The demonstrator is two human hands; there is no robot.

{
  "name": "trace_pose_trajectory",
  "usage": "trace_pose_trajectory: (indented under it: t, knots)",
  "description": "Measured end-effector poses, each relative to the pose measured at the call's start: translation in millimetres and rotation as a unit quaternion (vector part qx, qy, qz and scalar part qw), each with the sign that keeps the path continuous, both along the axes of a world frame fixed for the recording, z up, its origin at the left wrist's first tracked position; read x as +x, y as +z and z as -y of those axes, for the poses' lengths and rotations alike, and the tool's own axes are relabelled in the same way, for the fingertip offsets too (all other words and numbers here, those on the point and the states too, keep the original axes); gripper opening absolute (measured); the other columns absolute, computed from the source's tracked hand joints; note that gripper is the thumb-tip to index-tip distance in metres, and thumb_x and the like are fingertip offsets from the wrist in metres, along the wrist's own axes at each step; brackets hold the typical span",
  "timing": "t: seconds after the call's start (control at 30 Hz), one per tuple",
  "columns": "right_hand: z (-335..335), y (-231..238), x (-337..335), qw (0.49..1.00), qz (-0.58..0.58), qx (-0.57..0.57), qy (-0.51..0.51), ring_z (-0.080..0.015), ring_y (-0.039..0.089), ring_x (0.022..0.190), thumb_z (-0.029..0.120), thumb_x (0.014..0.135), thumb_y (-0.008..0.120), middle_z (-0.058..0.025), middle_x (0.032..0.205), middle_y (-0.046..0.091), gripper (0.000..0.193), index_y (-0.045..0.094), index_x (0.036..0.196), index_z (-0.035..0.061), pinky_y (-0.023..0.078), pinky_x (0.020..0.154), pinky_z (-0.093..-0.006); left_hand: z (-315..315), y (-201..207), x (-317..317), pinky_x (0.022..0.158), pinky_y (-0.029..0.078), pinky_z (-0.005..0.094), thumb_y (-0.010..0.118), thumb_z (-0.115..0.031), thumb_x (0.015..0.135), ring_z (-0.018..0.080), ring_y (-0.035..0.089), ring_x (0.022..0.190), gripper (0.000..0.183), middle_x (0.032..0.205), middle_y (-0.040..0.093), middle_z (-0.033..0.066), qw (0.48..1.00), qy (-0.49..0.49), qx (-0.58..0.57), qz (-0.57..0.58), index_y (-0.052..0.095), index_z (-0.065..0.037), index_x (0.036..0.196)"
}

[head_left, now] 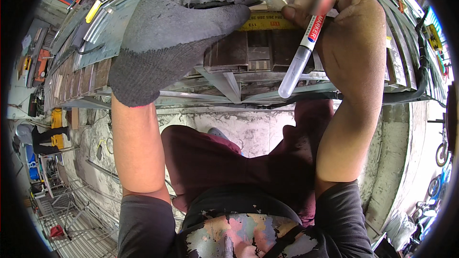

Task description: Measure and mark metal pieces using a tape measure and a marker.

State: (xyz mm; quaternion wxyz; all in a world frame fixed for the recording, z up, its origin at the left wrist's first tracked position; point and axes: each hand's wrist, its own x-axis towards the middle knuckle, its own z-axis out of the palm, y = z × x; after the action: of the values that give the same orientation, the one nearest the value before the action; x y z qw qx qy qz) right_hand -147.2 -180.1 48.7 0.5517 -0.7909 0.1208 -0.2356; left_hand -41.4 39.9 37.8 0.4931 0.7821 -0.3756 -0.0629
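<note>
My left hand, in a grey work glove, is closed with thumb and fingers pinched over the bench's far side. A yellow tape measure blade runs from that glove to the right, lying across dark rectangular steel tubes. My bare right hand grips a white and red marker, its clear-and-silver end slanting down toward me. The marker's upper end is blurred among the fingers. My right fingertips are close to the blade's right end; whether they touch it, I cannot tell.
A slatted metal workbench curves across in front of me. Metal bars and a yellow-handled tool lie at the far left. A black cable hangs at the right edge. Wire-mesh racks stand lower left, bicycles far right.
</note>
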Motion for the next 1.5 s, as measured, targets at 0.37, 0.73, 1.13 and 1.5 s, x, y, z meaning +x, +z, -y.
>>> trace_pose_trajectory:
  t: [0.37, 0.73, 1.13, 1.5]
  knots:
    - [-5.9, -9.1, -6.3, 0.995, 0.07, -0.07, 0.004, -0.0042, 0.07, 0.083, -0.017, 0.099, 0.08, 0.003, 0.089, 0.069, 0.029, 0.065, 0.108, 0.0059, 0.066, 0.077, -0.0246, 0.2, 0.5, -2.4, 0.103, 0.065, 0.0302, 0.082, -0.009, 0.109, 0.0162, 0.081, 0.115, 0.03, 0.127, 0.086, 0.0109, 1.0, 0.0, -0.013, -0.015, 0.088, 0.001, 0.137]
    - [-14.5, -13.3, -0.1, 0.992, 0.093, -0.076, -0.039, -0.007, 0.072, 0.083, -0.019, 0.1, 0.077, -0.0005, 0.089, 0.072, 0.027, 0.067, 0.111, 0.0034, 0.064, 0.075, -0.0247, 0.0, -0.7, 1.9, 0.091, 0.066, 0.0282, 0.083, -0.002, 0.108, 0.0161, 0.081, 0.103, 0.029, 0.121, 0.088, 0.0168, 0.995, -0.045, -0.079, -0.043, 0.086, 0.007, 0.136]
    - [-2.5, -0.6, -10.3, 0.973, 0.212, 0.031, 0.087, -0.0066, 0.053, 0.075, 0.039, 0.126, 0.066, 0.0024, 0.081, 0.063, 0.046, 0.075, 0.128, -0.0053, 0.043, 0.071, -0.0267, 2.7, 15.8, -12.6, 0.092, 0.069, 0.0329, 0.087, -0.005, 0.104, 0.0213, 0.085, 0.103, 0.023, 0.12, 0.089, 0.0175, 0.993, -0.016, -0.006, 0.117, 0.091, 0.0, 0.126]
    - [24.8, -48.5, 12.3, 0.935, 0.298, -0.076, 0.176, -0.0102, 0.063, 0.091, 0.007, 0.108, 0.089, -0.0013, 0.1, 0.071, 0.015, 0.074, 0.108, 0.0012, 0.051, 0.079, -0.028, 0.5, 18.8, -8.4, 0.097, 0.066, 0.0323, 0.083, -0.011, 0.108, 0.0171, 0.082, 0.109, 0.028, 0.122, 0.087, 0.0128, 0.997, 0.006, 0.061, 0.043, 0.089, -0.002, 0.134]
